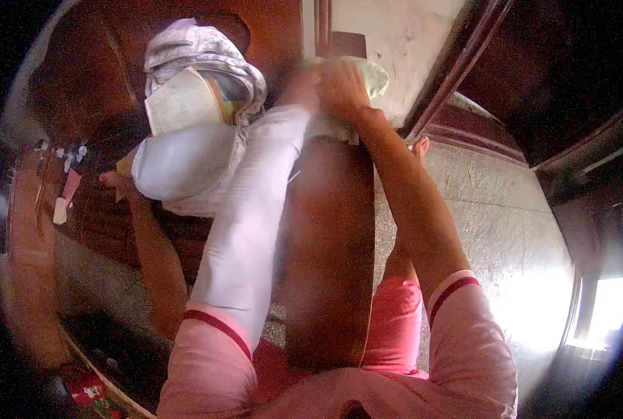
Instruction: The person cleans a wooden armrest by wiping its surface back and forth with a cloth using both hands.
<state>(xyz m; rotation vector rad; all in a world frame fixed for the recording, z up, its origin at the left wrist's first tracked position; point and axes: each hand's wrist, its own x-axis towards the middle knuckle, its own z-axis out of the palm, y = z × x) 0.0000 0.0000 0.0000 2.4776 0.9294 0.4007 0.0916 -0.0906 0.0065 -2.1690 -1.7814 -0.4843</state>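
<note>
Pink shirt (346,394); bundle (199,49) beside brown board (332,244); left hand (301,91), right hand (343,89) at pale cloth (377,78); finger hold unclear

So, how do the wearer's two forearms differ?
The left forearm has a white covering; the right forearm is bare. The left forearm overlaps pale patterned fabric in view; the right forearm shows mostly against grey floor. Both emerge from pink sleeves and reach toward pale green cloth.

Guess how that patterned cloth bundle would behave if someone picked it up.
The cloth bundle would probably sag when lifted, given its loose folds. The booklet lying against those folds could slip off, since no strap visibly holds it.
</note>
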